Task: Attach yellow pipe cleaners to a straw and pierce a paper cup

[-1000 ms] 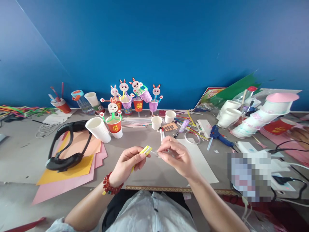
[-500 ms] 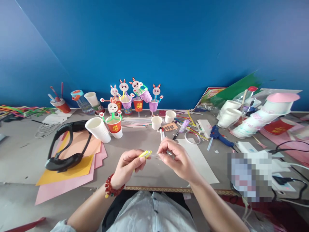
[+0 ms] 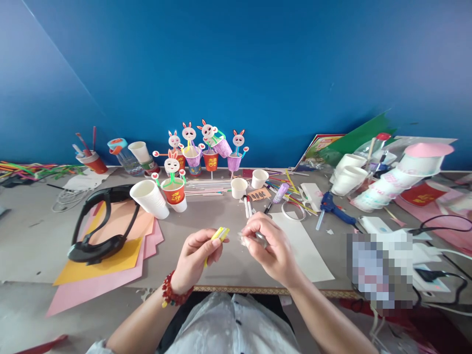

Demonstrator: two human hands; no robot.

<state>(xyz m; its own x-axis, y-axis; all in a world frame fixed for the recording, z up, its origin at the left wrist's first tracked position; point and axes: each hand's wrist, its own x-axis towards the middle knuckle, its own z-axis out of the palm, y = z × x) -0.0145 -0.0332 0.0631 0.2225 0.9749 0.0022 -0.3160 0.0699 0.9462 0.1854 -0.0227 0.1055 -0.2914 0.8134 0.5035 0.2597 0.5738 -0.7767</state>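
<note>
- Tilting yellow strip (image 3: 221, 233) more steeply than half a second ago, pinched in left hand (image 3: 197, 250).
- Holding it above grey table (image 3: 206, 212).
- Curling right hand (image 3: 271, 247) nearly closed beside strip; cannot tell whether holding anything.

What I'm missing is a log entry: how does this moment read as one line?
left hand: gripping yellow item; right hand: curled, contents unclear; hands: apart; glue gun: on table
</note>
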